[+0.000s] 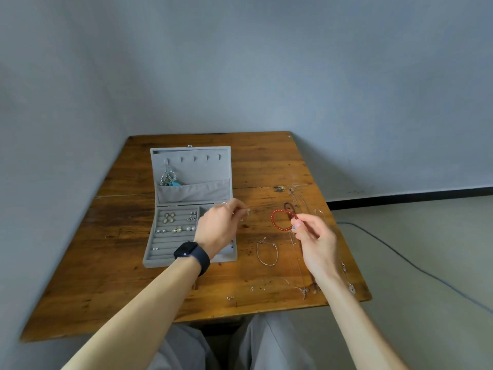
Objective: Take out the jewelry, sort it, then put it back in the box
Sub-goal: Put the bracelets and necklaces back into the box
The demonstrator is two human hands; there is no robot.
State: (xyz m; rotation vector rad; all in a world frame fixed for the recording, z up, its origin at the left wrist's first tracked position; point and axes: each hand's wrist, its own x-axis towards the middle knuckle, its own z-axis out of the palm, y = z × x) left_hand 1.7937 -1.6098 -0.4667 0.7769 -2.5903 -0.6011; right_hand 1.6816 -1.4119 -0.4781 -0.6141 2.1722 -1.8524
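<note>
Red round-bead bracelet (273, 218) hangs above the brown wooden desk (120, 263), pinched by the right hand's (314, 241) fingers. The left hand's (218, 225) fingers pinch a tiny silver piece (248, 211) beside the open grey velvet jewelry box (202, 169), which holds pearl earrings (169, 218).

I log red bead bracelet (273, 219), grey box (190, 166), turquoise bit (176, 184) in its lid, silver chain bracelet (267, 263), tiny silver piece (248, 211), brown streaky table (266, 161), black watch (190, 253).
</note>
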